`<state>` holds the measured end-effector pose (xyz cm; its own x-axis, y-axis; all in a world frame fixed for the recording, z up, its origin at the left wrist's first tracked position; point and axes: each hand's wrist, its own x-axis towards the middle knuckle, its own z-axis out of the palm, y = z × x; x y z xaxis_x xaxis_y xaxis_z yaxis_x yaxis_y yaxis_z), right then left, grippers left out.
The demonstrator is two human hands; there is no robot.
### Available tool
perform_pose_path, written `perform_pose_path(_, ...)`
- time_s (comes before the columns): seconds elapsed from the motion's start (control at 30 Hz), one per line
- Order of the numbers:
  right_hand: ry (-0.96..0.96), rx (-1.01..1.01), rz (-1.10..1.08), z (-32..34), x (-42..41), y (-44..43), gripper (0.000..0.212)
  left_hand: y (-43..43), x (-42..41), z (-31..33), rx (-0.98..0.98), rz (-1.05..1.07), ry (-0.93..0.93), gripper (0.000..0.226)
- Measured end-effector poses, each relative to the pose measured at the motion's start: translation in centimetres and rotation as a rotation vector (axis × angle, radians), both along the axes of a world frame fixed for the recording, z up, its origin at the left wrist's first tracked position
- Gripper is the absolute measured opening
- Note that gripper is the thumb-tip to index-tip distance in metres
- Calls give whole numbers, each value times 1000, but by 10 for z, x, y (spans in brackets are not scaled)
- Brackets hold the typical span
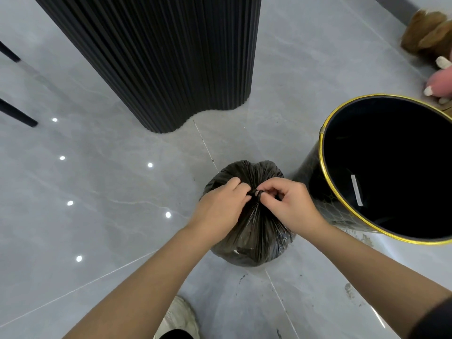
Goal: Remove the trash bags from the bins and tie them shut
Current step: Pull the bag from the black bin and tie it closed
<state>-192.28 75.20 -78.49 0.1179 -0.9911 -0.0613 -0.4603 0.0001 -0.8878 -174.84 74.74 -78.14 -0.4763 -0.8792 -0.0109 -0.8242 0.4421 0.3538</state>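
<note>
A full black trash bag (254, 238) stands on the grey tiled floor, its top gathered into a twisted neck. My left hand (220, 206) grips the gathered plastic from the left. My right hand (286, 204) pinches the small knot at the neck from the right. Both hands meet over the bag's top. To the right stands a black bin (310, 172) with a gold rim; it has no bag in it and a white strip shows on its inner wall.
A tall black fluted column (171, 57) rises behind the bag. Two black furniture legs (18, 116) stand at the far left. A brown and pink plush toy (430, 37) lies at the top right. My shoe (181, 316) shows at the bottom.
</note>
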Motion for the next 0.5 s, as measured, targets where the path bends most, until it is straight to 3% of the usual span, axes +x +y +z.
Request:
perform_pose_path(0.1, 3, -4, 14, -1, 0, 1, 22, -5, -1, 0, 116, 98, 114, 31)
perform_pose_path(0.27, 82, -192, 78, -2, 0, 4, 25, -18, -20, 17, 1090, 651, 724, 37)
perform_pose_path(0.33, 74, -234, 50, -3, 1, 4, 21, -20, -19, 20, 1304, 727, 813, 35)
perform_pose_path(0.43, 60, -241, 0, -3, 3, 5, 19, -18, -17, 21, 1301, 779, 872, 32)
perform_pose_path(0.5, 36, -185, -73, 0, 3, 4, 16, -11, -19, 20, 998, 843, 858, 19)
